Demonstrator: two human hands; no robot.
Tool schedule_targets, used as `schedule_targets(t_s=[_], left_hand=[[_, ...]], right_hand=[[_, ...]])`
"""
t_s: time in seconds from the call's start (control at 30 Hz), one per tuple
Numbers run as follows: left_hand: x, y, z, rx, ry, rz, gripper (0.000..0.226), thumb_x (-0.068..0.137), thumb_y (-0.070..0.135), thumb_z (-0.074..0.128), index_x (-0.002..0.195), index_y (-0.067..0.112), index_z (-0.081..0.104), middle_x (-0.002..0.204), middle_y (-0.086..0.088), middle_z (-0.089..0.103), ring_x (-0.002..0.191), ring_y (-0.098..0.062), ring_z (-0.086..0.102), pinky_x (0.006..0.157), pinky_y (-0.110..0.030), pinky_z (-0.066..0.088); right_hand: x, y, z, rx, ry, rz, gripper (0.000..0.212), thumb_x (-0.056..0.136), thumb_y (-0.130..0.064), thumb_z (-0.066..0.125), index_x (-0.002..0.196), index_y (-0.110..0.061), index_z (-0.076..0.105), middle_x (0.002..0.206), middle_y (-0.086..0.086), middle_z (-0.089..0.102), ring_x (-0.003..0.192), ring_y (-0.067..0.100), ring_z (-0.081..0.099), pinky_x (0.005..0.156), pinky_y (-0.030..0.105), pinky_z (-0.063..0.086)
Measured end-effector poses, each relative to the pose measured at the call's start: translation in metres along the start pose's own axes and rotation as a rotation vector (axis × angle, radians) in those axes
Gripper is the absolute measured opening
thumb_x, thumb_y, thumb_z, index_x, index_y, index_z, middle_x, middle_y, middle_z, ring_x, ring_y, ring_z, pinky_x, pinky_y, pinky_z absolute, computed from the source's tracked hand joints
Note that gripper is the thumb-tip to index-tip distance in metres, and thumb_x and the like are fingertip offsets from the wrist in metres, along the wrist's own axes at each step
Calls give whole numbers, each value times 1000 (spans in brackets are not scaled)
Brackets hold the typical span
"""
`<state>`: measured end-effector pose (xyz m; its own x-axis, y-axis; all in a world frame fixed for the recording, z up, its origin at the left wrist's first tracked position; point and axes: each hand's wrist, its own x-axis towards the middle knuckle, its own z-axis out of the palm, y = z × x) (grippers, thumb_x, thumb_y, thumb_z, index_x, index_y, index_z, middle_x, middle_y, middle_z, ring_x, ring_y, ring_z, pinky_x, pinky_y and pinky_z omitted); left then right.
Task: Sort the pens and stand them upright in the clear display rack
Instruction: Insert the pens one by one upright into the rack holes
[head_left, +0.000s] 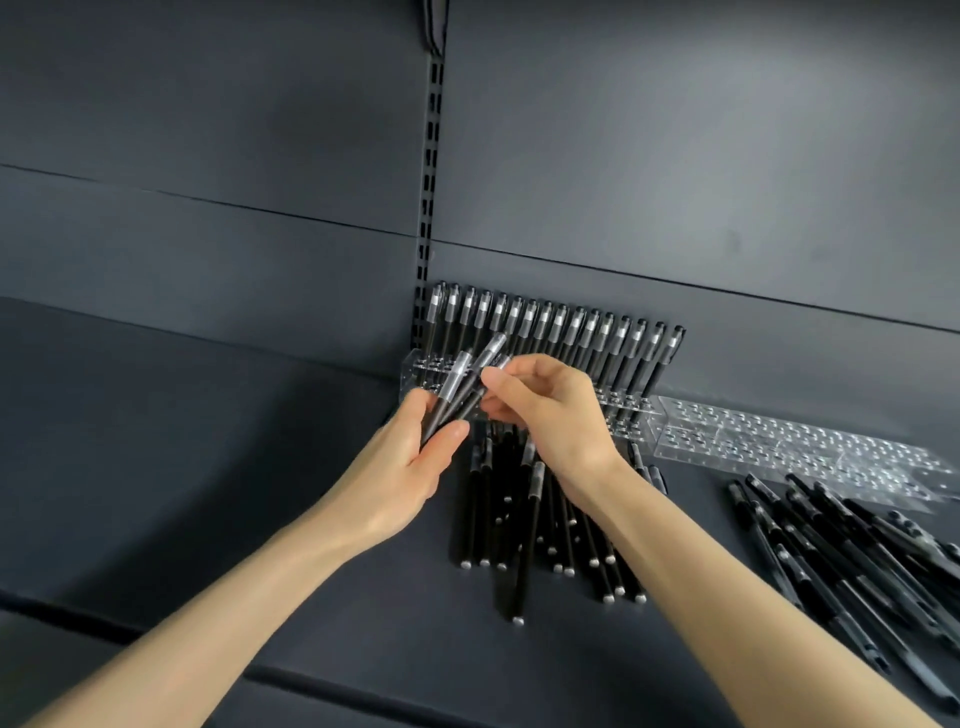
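A clear display rack (626, 410) stood against the dark back panel (675, 156), at twelve o'clock from the hands. It carried a single row of standing pens (561, 325) in its rear holes: black barrels, silver-banded caps on top, leaning slightly toward one o'clock. A second clear rack (789, 447) lay flat on the shelf (208, 467) just beside the first, at its three o'clock end. Loose pens (519, 519) lay heaped on the shelf at six o'clock from the rack, partly under the right wrist. Another heap of pens (857, 566) sprawled at four o'clock, near the frame's edge.

We saw the left hand (410, 467) grip the held pens (457, 387), a small bundle. Its fingers and thumb curled round the barrels, and the caps pointed toward one o'clock, in front of the rack's left end. The right hand (550, 410), at three o'clock from that bundle, closed thumb and fingertips on its cap end. We could not tell which pen it pinched.
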<state>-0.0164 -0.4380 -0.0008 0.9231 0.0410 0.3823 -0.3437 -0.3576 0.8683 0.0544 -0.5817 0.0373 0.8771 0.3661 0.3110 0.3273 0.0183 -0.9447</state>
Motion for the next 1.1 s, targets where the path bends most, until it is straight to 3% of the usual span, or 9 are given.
schedule_targets(t_s=[0.1,0.17,0.27,0.37,0.53,0.63,0.7,0.93,1.1], left_hand=[[16,-3,-13,-148,32,-46,26,100,31,42,74,32,47,58,4,30,46,-8,24,38,-18,22],[29,-10,-27,-95,35,-14,24,100,29,41,78,18,41,61,-4,31,45,-8,25,37,-17,22],[51,-24,-47,-65,-42,16,19,100,30,39,85,20,44,57,-3,46,41,-7,34,38,-18,30],[76,-41,-65,-98,3,-11,19,101,29,38,89,19,49,65,3,59,51,-6,48,47,-20,41],[109,-68,-84,-119,115,-42,22,100,28,40,81,16,42,65,5,39,52,-8,33,46,-21,31],[110,-76,-82,-106,130,5,23,101,29,38,89,11,42,61,11,33,53,-8,29,50,-25,26],[107,-77,-79,-106,144,44,26,101,32,38,85,11,41,56,14,32,50,-7,28,49,-24,26],[105,-77,-78,-134,172,12,35,100,38,36,79,10,32,59,3,29,52,-13,25,47,-26,24],[105,-77,-77,-143,163,14,40,99,37,36,85,0,32,64,-6,33,56,-19,27,45,-28,25]], right_hand=[[16,-2,14,33,0,21,13,91,-14,62,98,-4,61,74,0,68,71,9,67,77,25,56],[31,-2,27,70,34,27,18,92,-14,60,105,-2,58,74,-2,67,70,9,67,77,26,57],[53,-1,48,65,88,2,30,90,-15,64,115,-3,52,67,-5,61,65,7,63,74,25,57],[76,-1,58,-45,199,-77,33,90,-11,62,120,-13,49,78,1,62,73,11,67,77,27,56],[103,-4,51,-158,440,-251,30,88,-6,65,99,-27,47,81,-4,61,70,8,63,68,24,56],[113,-1,52,-305,503,-324,29,87,-7,66,100,-27,49,87,-8,58,71,9,61,61,19,51],[118,3,53,-366,512,-351,30,87,-8,67,102,-26,50,85,-11,56,67,5,60,56,14,46],[124,11,52,-459,452,-389,31,86,-11,69,100,-32,52,81,-15,56,69,5,61,67,18,50],[127,20,50,-598,344,-351,28,85,-13,70,111,-21,61,78,-14,62,74,4,63,69,8,46]])
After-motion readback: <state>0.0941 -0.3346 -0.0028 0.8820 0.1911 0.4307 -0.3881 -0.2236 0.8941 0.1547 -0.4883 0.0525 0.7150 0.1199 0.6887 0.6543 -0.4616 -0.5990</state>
